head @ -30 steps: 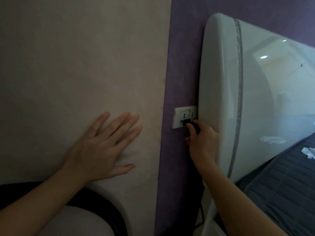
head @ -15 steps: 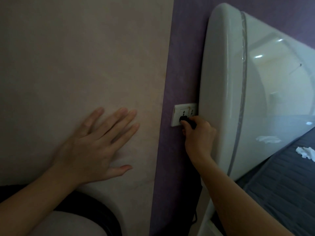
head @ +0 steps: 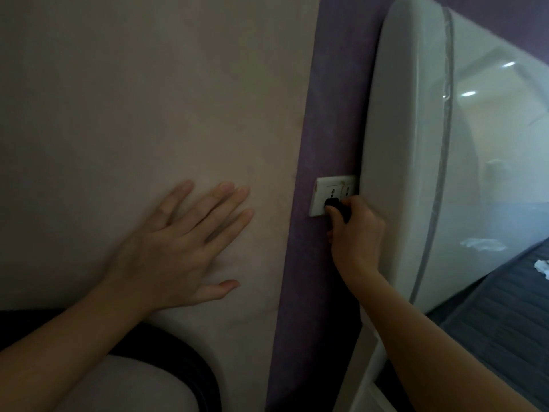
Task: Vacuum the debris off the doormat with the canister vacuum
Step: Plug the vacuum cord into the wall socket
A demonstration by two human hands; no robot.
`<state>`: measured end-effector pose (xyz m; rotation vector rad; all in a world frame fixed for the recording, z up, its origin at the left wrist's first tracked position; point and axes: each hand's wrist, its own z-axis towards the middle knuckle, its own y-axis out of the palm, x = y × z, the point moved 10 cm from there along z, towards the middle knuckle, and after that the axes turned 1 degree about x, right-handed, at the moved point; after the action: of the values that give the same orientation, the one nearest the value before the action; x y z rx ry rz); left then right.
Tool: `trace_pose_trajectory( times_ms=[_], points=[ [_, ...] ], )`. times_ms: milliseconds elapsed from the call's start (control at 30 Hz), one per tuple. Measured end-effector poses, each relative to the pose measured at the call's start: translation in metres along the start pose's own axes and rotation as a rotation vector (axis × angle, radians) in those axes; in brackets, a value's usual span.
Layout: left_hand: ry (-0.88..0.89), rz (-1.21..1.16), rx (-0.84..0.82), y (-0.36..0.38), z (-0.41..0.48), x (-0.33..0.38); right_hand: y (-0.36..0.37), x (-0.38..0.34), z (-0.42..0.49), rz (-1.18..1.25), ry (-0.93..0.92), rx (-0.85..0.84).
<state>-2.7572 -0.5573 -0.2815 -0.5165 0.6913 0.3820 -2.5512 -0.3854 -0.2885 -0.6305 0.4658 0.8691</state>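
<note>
A white wall socket (head: pixel 322 194) sits on a purple strip of wall, partly tucked behind a glossy white headboard. My right hand (head: pixel 356 233) is closed around a black plug (head: pixel 335 205) pressed against the socket's lower part. My left hand (head: pixel 178 248) lies flat on the beige wall to the left, fingers spread, holding nothing. The vacuum, its hose and the doormat are out of view. The plug's cord is hidden behind my right hand and arm.
The glossy white headboard (head: pixel 416 144) fills the right side, close to the socket. A dark grey quilted mattress (head: pixel 505 316) lies at lower right with a white crumpled scrap (head: pixel 542 267) on it. A rounded white and black object (head: pixel 133 382) sits at bottom left.
My right hand stays closed on the plug at the socket. My left hand stays flat on the wall. The view has drifted slightly.
</note>
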Motion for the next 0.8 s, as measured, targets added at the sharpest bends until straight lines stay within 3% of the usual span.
trace_pose_trajectory(
  times_ms=[167, 333, 400, 600, 800],
  points=[
    [0.003, -0.032, -0.050, 0.000, 0.000, 0.000, -0.002, -0.006, 0.001, -0.025, 0.065, -0.111],
    [-0.017, -0.148, -0.166, -0.011, 0.004, -0.003, -0.018, -0.033, -0.023, -0.317, 0.006, -0.522],
    [-0.020, -0.199, -0.217, -0.016, 0.005, -0.003, -0.027, -0.042, -0.039, -0.356, -0.067, -0.604],
    [-0.034, -0.305, -0.319, -0.049, -0.018, 0.002, -0.053, -0.085, -0.077, -0.220, -0.323, -0.569],
    [-0.309, -0.377, -0.409, -0.086, -0.061, -0.013, -0.046, -0.118, -0.132, 0.003, -0.486, -0.593]
  ],
)
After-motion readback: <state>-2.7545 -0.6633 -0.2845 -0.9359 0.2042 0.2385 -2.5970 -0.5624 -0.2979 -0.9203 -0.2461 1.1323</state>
